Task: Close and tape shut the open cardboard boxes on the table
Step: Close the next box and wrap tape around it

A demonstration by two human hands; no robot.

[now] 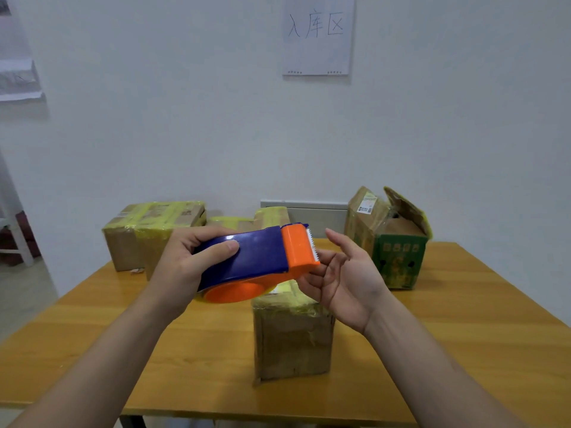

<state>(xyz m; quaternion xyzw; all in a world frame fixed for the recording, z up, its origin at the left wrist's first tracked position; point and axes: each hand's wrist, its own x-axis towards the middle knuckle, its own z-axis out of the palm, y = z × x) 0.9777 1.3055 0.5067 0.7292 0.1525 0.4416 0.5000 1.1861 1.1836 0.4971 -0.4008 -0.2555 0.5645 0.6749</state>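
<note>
Left hand (185,267) fingers wrapped round blue-and-orange plastic tape dispenser (256,257), above wooden tabletop (463,319). Right hand (349,282) fingers loosely curled at its blade; pinching tape? Can't tell. Open green-and-brown cardboard box (395,251) far right: probably light, floppy flaps, so steady it by the side walls.

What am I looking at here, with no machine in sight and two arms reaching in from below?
There is no machine: a person wears one camera on the head, looking forward and down, so these are their own arms. The left hand grips a blue and orange plastic tape dispenser; the right hand, fingers relaxed, is at its toothed orange end. On the wooden table stand a small brown cardboard box wrapped in yellow tape nearest, a larger taped brown cardboard box back left, and a green-printed cardboard box on the right whose top flaps are open.
</note>
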